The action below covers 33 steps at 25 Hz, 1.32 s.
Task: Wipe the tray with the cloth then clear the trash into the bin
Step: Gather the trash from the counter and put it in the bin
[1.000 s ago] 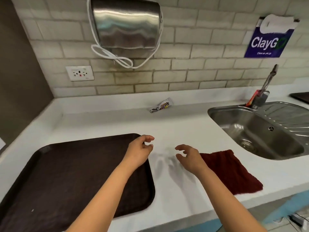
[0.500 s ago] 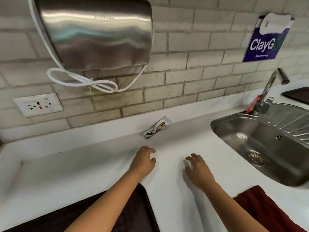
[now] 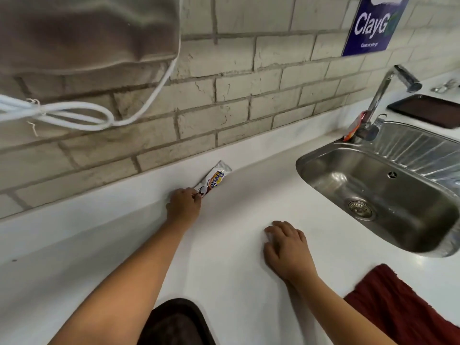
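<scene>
A small snack wrapper [image 3: 216,178] lies against the raised back edge of the white counter [image 3: 236,195]. My left hand [image 3: 184,206] reaches to it and pinches its near end with the fingertips. My right hand [image 3: 286,247] rests flat on the counter, fingers spread, holding nothing. Only a corner of the dark brown tray [image 3: 174,322] shows at the bottom edge, under my left forearm. The dark red cloth [image 3: 398,307] lies on the counter at the bottom right, beside my right forearm.
A steel sink [image 3: 373,195] with a tap [image 3: 388,90] fills the right side; a red-orange wrapper [image 3: 356,125] is tucked at the tap's base. A second dark tray [image 3: 428,109] lies behind the sink. A hand dryer [image 3: 87,31] with a looped white cord hangs overhead at left.
The view has moved forward and closer to the wall. My left hand has reached from mid-counter to the wrapper and taken its near end. My right hand has settled flat on the counter.
</scene>
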Available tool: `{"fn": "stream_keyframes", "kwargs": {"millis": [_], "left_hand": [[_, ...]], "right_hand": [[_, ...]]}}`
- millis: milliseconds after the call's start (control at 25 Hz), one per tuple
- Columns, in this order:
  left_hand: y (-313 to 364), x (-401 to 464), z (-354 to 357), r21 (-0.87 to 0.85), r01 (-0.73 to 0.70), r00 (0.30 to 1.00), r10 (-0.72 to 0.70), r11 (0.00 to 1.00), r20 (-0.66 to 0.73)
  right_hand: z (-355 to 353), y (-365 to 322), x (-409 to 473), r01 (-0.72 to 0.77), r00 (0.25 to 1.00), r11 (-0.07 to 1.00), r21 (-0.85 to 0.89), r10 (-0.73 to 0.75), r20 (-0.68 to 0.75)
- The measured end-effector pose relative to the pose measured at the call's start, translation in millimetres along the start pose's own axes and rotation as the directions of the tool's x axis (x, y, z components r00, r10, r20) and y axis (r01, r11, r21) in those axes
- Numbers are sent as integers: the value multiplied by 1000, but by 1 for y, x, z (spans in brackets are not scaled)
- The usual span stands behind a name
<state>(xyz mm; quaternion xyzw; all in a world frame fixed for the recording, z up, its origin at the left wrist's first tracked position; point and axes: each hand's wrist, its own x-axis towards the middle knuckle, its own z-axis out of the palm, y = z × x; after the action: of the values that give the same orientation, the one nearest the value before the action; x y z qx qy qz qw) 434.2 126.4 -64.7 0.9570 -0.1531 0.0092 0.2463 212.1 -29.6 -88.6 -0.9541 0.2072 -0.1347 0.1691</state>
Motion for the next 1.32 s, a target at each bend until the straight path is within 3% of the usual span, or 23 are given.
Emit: {"fn": "stream_keyframes", "kwargs": {"millis": [200,360,520,680,800,920,1080,1320], "left_hand": [[8,13,10,54,161,987,-162,985,19],[9,13,10,0,88,993,-87,996,81],[13,-17,-12,-213,79,994,-60,974,94],[18,-68,-42,-315,195,974,-146,929,172],[31,-118,-57,-443,181,978,-114,878,173],[46,-175,-60,-550,224,968,-117,805,223],[76,-236,-50,-642,303,942,-121,705,312],[153,-330,-27,-727,238,954,-15,644,298]], "right_hand": [[3,5,-1,-15,1000,1000,19,15,1],[2,7,0,-32,999,999,16,32,18],[-1,6,1,-25,999,1000,11,25,26],[-10,-1,-3,-59,993,997,50,53,109],[-22,-9,-13,-111,992,962,251,90,93],[-41,-13,-46,-63,996,928,366,33,85],[-71,10,-89,25,1000,919,395,-21,-15],[-118,83,-154,37,990,915,402,20,-137]]}}
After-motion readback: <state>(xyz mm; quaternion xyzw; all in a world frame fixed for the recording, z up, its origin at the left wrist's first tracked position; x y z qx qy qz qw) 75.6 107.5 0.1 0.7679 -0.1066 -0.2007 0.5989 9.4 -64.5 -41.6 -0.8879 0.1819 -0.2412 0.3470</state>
